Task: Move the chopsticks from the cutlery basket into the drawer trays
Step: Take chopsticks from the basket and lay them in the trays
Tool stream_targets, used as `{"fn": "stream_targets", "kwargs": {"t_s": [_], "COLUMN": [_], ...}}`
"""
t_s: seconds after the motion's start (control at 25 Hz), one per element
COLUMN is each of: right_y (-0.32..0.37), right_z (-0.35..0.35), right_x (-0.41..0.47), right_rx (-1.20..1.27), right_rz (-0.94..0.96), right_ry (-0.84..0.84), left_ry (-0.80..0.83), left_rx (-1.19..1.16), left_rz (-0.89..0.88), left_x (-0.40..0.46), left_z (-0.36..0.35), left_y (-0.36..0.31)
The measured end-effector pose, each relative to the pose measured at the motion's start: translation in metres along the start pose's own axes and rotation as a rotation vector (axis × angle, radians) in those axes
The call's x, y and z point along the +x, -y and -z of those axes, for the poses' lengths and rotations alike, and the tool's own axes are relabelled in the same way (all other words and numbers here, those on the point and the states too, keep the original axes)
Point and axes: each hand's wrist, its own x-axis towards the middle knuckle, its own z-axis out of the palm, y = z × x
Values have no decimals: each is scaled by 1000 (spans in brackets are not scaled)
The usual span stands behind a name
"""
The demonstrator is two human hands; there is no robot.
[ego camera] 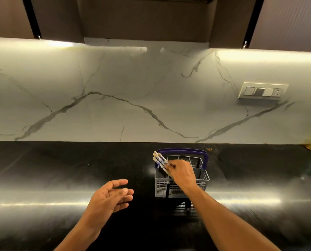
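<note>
Nearest, the left hand [111, 195] hovers above the black counter [60, 169], fingers loosely spread, holding nothing. Beyond it the right hand [182, 172] pinches a bundle of chopsticks [160, 161] standing in the cutlery basket [180, 189], their patterned ends tilted up toward the counter's back-left, lower ends down in the left compartment. Its other compartments look bare. Its blue handle [183, 152] arches at the back.

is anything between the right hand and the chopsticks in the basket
Nothing visible. The right hand reaches over the grey plastic cutlery basket, and its fingertips already pinch the bundle of white, blue-patterned chopsticks. The basket's upright purple handle arches behind the grip, not across it.
</note>
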Motion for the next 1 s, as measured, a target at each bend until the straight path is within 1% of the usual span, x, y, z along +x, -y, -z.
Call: {"fn": "stream_targets", "kwargs": {"t_s": [0.2,0.4,0.48,0.56,0.68,0.76,0.84,1.0], "right_y": [8,46,66,85,106,115,121,122], "right_z": [13,66,93,117,145,159,169,195], "right_x": [-6,-13,-15,-19,-30,-39,-45,-56], "right_rx": [68,262,424,575,700,714,701,679], "right_rz": [-39,9,51,127,246,297,322,342], "right_ry": [-77,-190,-161,-73,26,33,22,24], "left_ry": [47,87,117,135,171,203,227,207], "left_rx": [4,26,68,134,249,341,399,374], "left_rz": [-47,-174,-281,-435,-682,-797,-877,-969], "left_x": [0,7,11,18,25,25,21,1], "left_z": [1,-4,-14,-29,-55,-73,-87,-108], "left_y": [-9,-40,-72,-111,-168,-193,-207,-218]}}
